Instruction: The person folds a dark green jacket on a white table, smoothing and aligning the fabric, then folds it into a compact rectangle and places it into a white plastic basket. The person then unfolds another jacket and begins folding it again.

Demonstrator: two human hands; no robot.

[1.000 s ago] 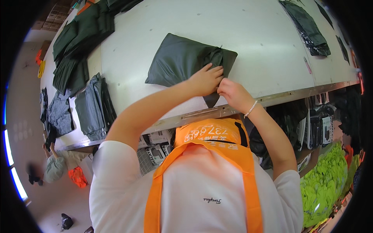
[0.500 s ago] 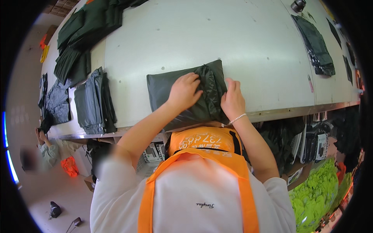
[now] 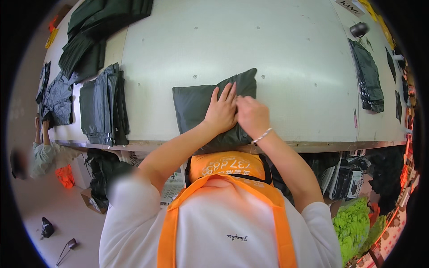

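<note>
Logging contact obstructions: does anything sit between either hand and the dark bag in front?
Nothing visible. The left hand lies on top of the dark bag, extended; the right hand, curled, is at its right part, though whether it pinches the bag is hidden. The dark stack to the left lies apart from it.

A lime-green heap lies lower right, a cardboard box lower left.

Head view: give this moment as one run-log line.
left hand: flat on dark bag | right hand: curled over bag's right part | bag: on pale table
</note>
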